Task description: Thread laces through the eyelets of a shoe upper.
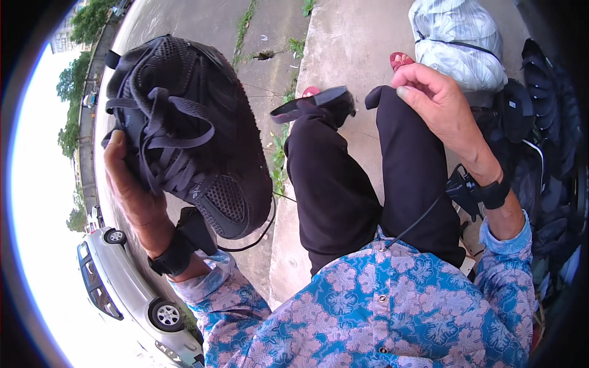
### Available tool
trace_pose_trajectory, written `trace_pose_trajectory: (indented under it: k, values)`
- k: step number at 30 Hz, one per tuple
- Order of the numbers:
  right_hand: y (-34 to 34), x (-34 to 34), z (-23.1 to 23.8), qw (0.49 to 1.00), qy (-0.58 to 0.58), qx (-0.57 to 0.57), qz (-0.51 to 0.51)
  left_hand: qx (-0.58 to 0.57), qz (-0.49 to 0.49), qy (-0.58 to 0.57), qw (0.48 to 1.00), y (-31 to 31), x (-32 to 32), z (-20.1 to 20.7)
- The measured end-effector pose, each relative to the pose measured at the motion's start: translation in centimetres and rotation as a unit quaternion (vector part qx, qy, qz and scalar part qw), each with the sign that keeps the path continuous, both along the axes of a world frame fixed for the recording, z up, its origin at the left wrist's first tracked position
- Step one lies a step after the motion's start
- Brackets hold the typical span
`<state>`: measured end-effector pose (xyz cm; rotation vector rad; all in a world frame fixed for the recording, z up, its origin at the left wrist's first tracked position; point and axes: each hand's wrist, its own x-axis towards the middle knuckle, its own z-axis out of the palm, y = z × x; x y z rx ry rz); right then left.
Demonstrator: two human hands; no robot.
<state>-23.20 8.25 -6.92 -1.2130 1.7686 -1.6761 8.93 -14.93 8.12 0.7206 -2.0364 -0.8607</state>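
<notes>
Raised at the left, a black lace-up sneaker (184, 135) with a mesh toe is gripped by my left hand (132, 178), its thumb lying along the shoe's side. My right hand (432, 101) is closed over my right knee, thumb and forefinger curled toward each other. Whatever its fingertips hold, if anything, is too small to make out. A flat, curved black piece (316, 105) rests by my left knee; its kind is unclear. A black band with a small box (196, 230) is on my left wrist, and another black band (494, 191) on my right.
A white plastic bundle (457, 46) tied with a dark cord stands at the far right. Several black shoes (552, 98) are heaped along the right side. Thin black cables (417, 222) run near my lap. A silver car (132, 288) is parked at the left, beyond the concrete ledge (343, 46).
</notes>
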Motion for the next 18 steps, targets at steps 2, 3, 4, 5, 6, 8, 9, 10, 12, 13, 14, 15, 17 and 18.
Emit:
trace_pose_trajectory:
  k: [2, 3, 4, 5, 6, 8, 9, 10, 12, 13, 14, 15, 17, 18]
  values:
    - [-1.1, -0.1, 0.7, 0.996, 0.053, 0.062, 0.037, -0.089, -0.014, -0.031, 0.995, -0.1, 0.4, 1.8]
    - [-1.6, -0.2, 1.0, 0.993, 0.057, 0.094, 0.043, -0.058, 0.029, -0.021, 0.998, -0.2, 0.1, 2.5]
    - [-2.3, -0.3, 0.8, 0.993, 0.061, 0.092, 0.038, -0.026, 0.072, -0.011, 0.997, -0.3, -0.2, 3.4]
    - [-3.1, -0.4, 0.5, 0.992, 0.087, 0.069, 0.059, -0.031, 0.069, -0.007, 0.997, 0.4, -1.0, 4.6]
    - [-3.8, -0.4, 0.5, 0.989, 0.112, 0.048, 0.08, 0.039, 0.063, 0.047, 0.996, 1.3, -1.7, 5.5]
    - [-4.8, -0.4, 0.9, 0.984, 0.107, 0.094, 0.109, 0.106, 0.051, 0.102, 0.988, 1.8, -1.9, 6.7]
    - [-5.9, 0.0, 0.4, 0.979, 0.1, 0.096, 0.147, 0.051, 0.077, 0.084, 0.992, 2.3, -1.0, 8.3]
    - [-6.8, 0.4, 0.1, 0.973, 0.095, 0.106, 0.179, 0.004, 0.098, 0.068, 0.993, 2.9, -1.5, 9.2]
    - [-8.0, 1.0, -0.5, 0.968, 0.093, 0.108, 0.206, -0.073, 0.139, 0.051, 0.986, 4.0, -1.3, 10.2]
    - [-8.4, 1.2, -1.1, 0.963, 0.098, 0.154, 0.198, -0.035, 0.137, 0.081, 0.987, 3.6, -0.4, 10.8]
    - [-8.9, 1.4, -2.0, 0.956, 0.102, 0.199, 0.189, 0.003, 0.135, 0.109, 0.985, 3.2, 0.2, 11.3]
    - [-9.9, 1.5, -3.8, 0.947, 0.149, 0.225, 0.174, -0.098, 0.19, 0.053, 0.975, 4.4, -0.9, 11.3]
    - [-10.7, 2.0, -4.0, 0.941, 0.15, 0.256, 0.165, -0.136, 0.207, 0.04, 0.968, 4.3, -0.5, 11.1]
    - [-11.2, 2.6, -4.2, 0.934, 0.146, 0.281, 0.167, -0.178, 0.232, 0.018, 0.956, 4.6, 0.3, 11.3]
